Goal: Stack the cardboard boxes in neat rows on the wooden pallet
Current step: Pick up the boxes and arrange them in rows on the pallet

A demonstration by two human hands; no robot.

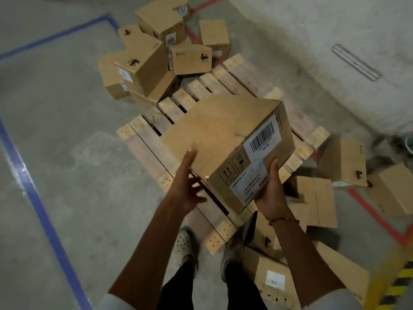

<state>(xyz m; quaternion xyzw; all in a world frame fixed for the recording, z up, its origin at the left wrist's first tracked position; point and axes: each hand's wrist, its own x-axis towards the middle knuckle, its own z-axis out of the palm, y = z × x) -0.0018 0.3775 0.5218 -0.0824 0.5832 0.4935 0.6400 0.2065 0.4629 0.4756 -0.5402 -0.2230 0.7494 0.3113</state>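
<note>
Head view looks down at a person's two bare arms holding one box (225, 139) above the pallet (143, 144), tilted so its near corner points down toward the feet. On the box's near side is a white barcode label (262, 136) with smaller printed stickers below it. The right hand (271, 193) cups the lower right corner of that labelled face, thumb up along the cardboard and palm under the edge; a thin bracelet (283, 219) circles the wrist. The left hand (190, 182) steadies the box's left edge, thumb lying on the top face while the spread fingers reach beneath; how firmly they press I cannot tell. The pallet lies on the concrete floor (67, 121), its slats bare where they show, and whether the box touches them cannot be judged from here. Beyond the pallet's far end sits a loose pile of boxes (156, 52), tumbled at odd angles, some leaning on each other. More boxes (342, 162) lie scattered to the right, one of them with its flaps open (312, 202). Blue tape (33, 193) marks the floor on the left and red tape (377, 215) runs on the right. Two pale perforated shoes (186, 245) stand at the pallet's near edge.
</note>
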